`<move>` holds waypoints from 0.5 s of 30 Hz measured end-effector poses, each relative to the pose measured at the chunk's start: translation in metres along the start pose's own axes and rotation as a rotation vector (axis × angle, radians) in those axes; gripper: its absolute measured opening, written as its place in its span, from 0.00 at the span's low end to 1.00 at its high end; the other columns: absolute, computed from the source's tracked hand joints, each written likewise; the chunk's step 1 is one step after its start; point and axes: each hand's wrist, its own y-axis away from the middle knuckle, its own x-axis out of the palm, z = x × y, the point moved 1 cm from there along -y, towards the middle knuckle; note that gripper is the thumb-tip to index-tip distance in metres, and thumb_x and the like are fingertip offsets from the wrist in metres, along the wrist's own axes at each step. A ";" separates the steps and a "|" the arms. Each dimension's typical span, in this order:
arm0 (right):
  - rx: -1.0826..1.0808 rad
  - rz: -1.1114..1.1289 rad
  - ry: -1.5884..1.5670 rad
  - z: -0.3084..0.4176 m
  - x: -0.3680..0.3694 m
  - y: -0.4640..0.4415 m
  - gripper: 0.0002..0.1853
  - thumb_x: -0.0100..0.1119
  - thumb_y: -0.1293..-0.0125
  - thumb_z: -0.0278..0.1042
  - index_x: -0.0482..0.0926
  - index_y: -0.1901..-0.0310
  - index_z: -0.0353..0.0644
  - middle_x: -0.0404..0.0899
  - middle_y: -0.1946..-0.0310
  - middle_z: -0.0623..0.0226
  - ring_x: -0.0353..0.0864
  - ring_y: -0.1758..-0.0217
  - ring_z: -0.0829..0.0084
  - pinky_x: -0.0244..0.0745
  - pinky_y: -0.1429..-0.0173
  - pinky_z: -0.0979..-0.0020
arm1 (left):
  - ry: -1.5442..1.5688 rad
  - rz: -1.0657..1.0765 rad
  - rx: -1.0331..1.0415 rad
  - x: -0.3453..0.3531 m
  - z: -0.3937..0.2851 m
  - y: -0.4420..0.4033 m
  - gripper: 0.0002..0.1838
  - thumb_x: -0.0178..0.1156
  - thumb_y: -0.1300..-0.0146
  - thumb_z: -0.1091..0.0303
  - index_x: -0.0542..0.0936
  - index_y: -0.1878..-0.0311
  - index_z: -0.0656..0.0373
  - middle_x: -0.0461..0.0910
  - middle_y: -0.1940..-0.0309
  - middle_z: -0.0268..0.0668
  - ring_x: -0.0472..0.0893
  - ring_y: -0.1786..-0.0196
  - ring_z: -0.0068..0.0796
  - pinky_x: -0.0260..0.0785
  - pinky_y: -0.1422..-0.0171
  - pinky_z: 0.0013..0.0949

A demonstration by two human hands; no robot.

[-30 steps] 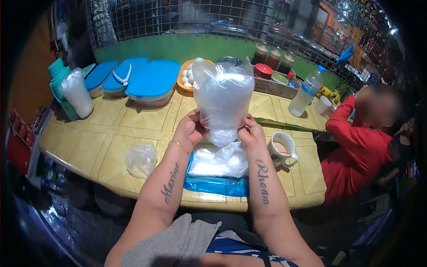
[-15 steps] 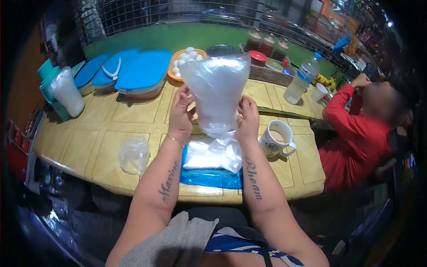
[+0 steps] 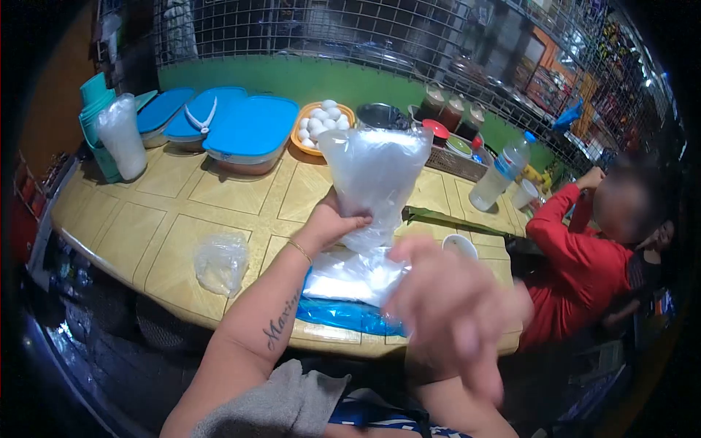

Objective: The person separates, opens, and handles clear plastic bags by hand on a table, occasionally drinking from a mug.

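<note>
My left hand (image 3: 337,221) is closed around the lower part of a bundle of clear plastic bags (image 3: 381,171), which stands upright and flares out at its top. My right hand (image 3: 460,299) is raised close to the camera, away from the bundle. It is blurred, but its fingers look spread and nothing shows in them. Under the bundle lies a flat stack of clear plastic bags (image 3: 350,276) on a blue plastic pack (image 3: 343,314). Behind my right hand a mug (image 3: 460,245) is mostly hidden, with only its rim showing.
A crumpled clear bag (image 3: 221,263) lies on the yellow table (image 3: 171,241). Blue-lidded containers (image 3: 252,125), an egg bowl (image 3: 321,125), sauce jars (image 3: 449,113) and a water bottle (image 3: 500,171) line the back. A teal tumbler (image 3: 102,124) stands left. A person in red (image 3: 577,255) sits at right.
My right hand has let go of the plastic bag bundle and come up toward the camera, over the mug. My left hand now grips the bundle alone, lower down. The view has shifted slightly.
</note>
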 end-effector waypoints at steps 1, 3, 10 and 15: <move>0.018 0.108 -0.049 0.017 0.009 -0.009 0.08 0.59 0.36 0.30 0.75 0.56 0.43 0.76 0.65 0.60 0.76 0.62 0.63 0.66 0.40 0.51 | -0.023 0.003 -0.013 -0.001 0.001 0.000 0.47 0.77 0.52 0.73 0.60 0.30 0.64 0.73 0.37 0.44 0.73 0.35 0.36 0.67 0.31 0.36; -0.017 0.185 -0.071 0.027 0.014 -0.018 0.04 0.62 0.32 0.34 0.76 0.61 0.47 0.77 0.71 0.66 0.76 0.71 0.66 0.65 0.42 0.48 | -0.119 0.006 -0.039 0.001 -0.009 0.002 0.48 0.77 0.51 0.70 0.59 0.29 0.65 0.72 0.37 0.45 0.73 0.34 0.37 0.66 0.30 0.36; 0.042 0.434 -0.293 0.019 -0.023 -0.020 0.08 0.59 0.37 0.20 0.72 0.64 0.48 0.75 0.71 0.64 0.79 0.68 0.64 0.66 0.42 0.48 | -0.234 -0.014 -0.072 -0.002 -0.008 0.006 0.46 0.78 0.51 0.66 0.62 0.31 0.66 0.75 0.39 0.47 0.75 0.36 0.39 0.67 0.31 0.37; -0.130 0.268 -0.407 0.015 -0.021 -0.025 0.06 0.62 0.34 0.31 0.75 0.68 0.45 0.71 0.75 0.67 0.67 0.78 0.73 0.67 0.56 0.57 | -0.239 -0.028 -0.067 0.000 -0.008 0.005 0.45 0.78 0.51 0.65 0.65 0.33 0.68 0.76 0.40 0.49 0.77 0.39 0.39 0.68 0.33 0.37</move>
